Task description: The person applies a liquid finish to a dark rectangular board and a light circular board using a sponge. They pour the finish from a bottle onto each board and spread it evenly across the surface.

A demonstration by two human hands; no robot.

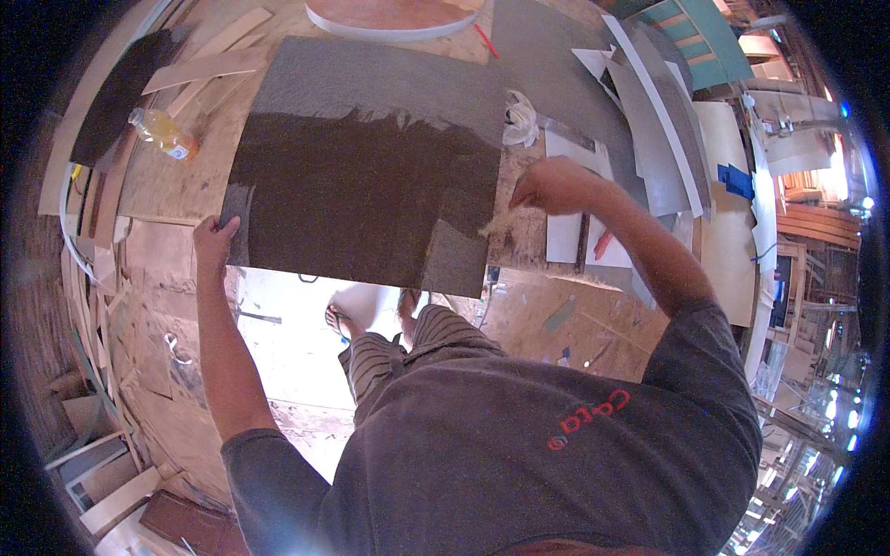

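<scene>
A large grey sheet (389, 83) lies on the work table, its near edge jutting past the table's front. Most of its face is coated with a dark brown wet-looking layer (343, 185); the far band and a patch at the near right corner stay grey. My left hand (216, 243) grips the sheet's left edge near the front corner, thumb on top. Beside the right edge, my right hand (556, 185) is closed around a brush (499, 222), whose pale bristles point down toward the sheet. The fingers hide its handle.
A plastic bottle with yellowish liquid (165, 134) lies at the left. A round white-rimmed panel (399, 33) sits at the far edge. A crumpled white cloth or paper (521, 119), a red strip (486, 42) and stacked grey and white offcuts (649, 139) are at the right.
</scene>
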